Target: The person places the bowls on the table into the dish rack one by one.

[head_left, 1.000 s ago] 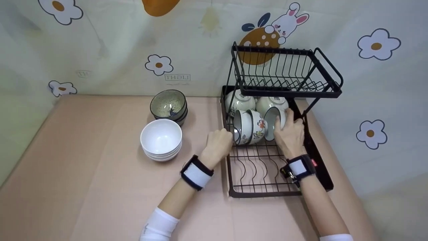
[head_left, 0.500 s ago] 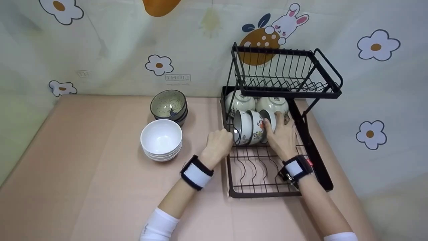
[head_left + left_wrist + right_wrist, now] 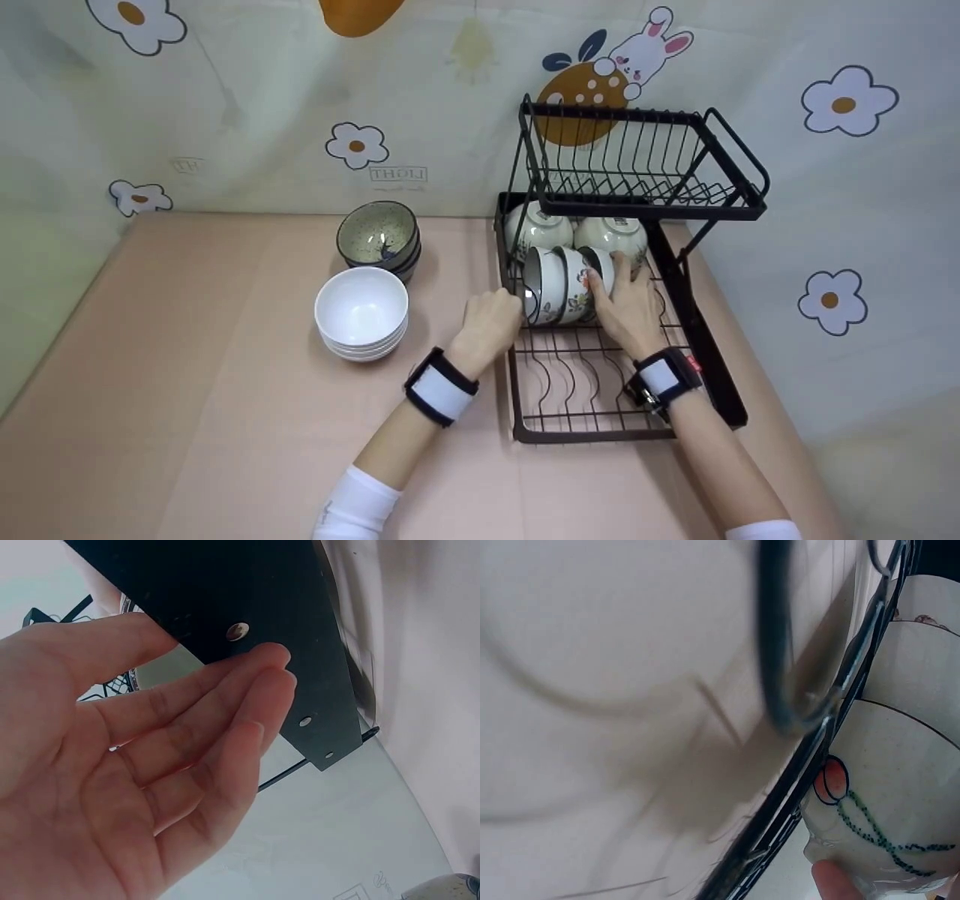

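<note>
My right hand (image 3: 634, 315) holds a small flowered bowl (image 3: 606, 264) that stands on its side in the lower tier of the black dish rack (image 3: 592, 435). This bowl sits close against two similar bowls (image 3: 551, 289) lined up on their sides to its left. In the right wrist view, a fingertip (image 3: 834, 881) is at the base of a bowl with a flower and green vine (image 3: 889, 787). My left hand (image 3: 491, 326) grips the rack's left side; the left wrist view shows its fingers on the dark side panel (image 3: 300, 682), with the thumb at the panel's edge.
Two larger bowls (image 3: 611, 236) lie upside down at the rack's back, under its raised upper tier (image 3: 645, 199). Left of the rack stand a stack of white bowls (image 3: 362, 307) and a stack of speckled dark-rimmed bowls (image 3: 379, 232). A patterned cloth hangs behind.
My right hand has shifted left with the bowl, which stood apart and tilted a second ago and now sits against the other two. The left hand has stayed in place.
</note>
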